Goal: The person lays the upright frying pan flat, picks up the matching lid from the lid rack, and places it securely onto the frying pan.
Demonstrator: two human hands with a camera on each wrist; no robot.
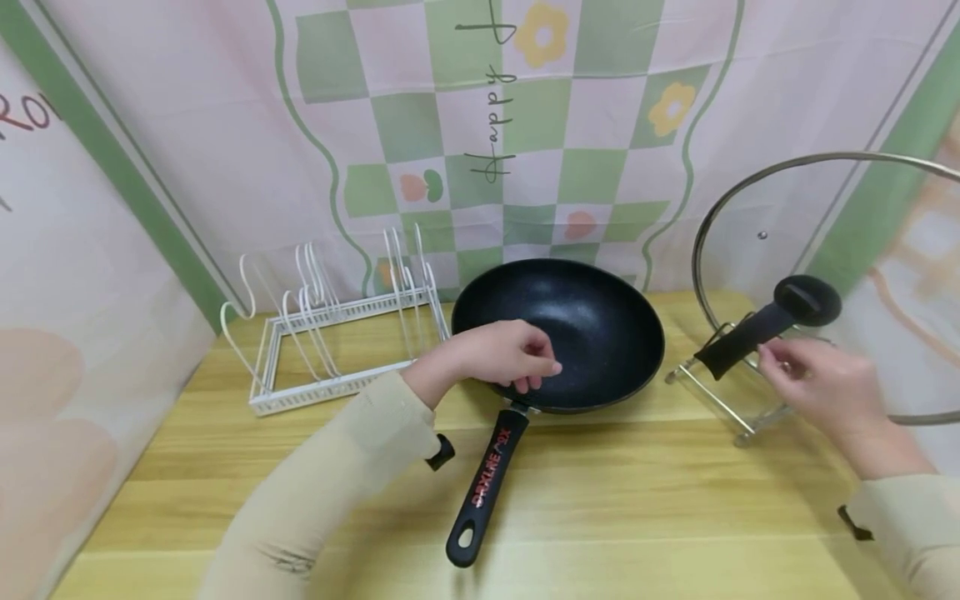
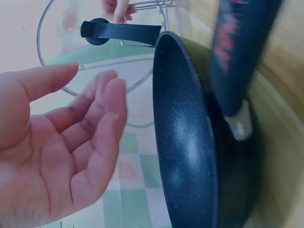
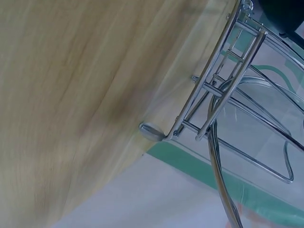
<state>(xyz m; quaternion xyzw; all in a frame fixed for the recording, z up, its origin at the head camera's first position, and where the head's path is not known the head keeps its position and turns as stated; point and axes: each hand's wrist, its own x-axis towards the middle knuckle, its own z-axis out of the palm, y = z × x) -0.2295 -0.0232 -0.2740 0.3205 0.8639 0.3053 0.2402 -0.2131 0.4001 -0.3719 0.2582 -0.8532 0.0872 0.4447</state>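
My left hand [image 1: 510,354] hovers over the near left part of a black wok [image 1: 592,333], holding nothing. The left wrist view shows that hand [image 2: 71,137] with its palm in sight and fingers loosely bent, beside the wok's rim. The wok's black handle [image 1: 487,492] points toward me. At the right, a glass lid [image 1: 762,236] with a metal rim stands upright in a wire lid stand [image 1: 716,400]. My right hand [image 1: 828,383] is beside the lid's black handle [image 1: 738,340], fingertips at its edge, loosely curled. The right wrist view leaves that hand out.
A white wire rack [image 1: 330,387] with upright loops stands left of the wok. Behind everything hangs a patterned cloth [image 1: 480,125], with more cloth at both sides. All the cookware stands on a wooden tabletop [image 1: 600,508].
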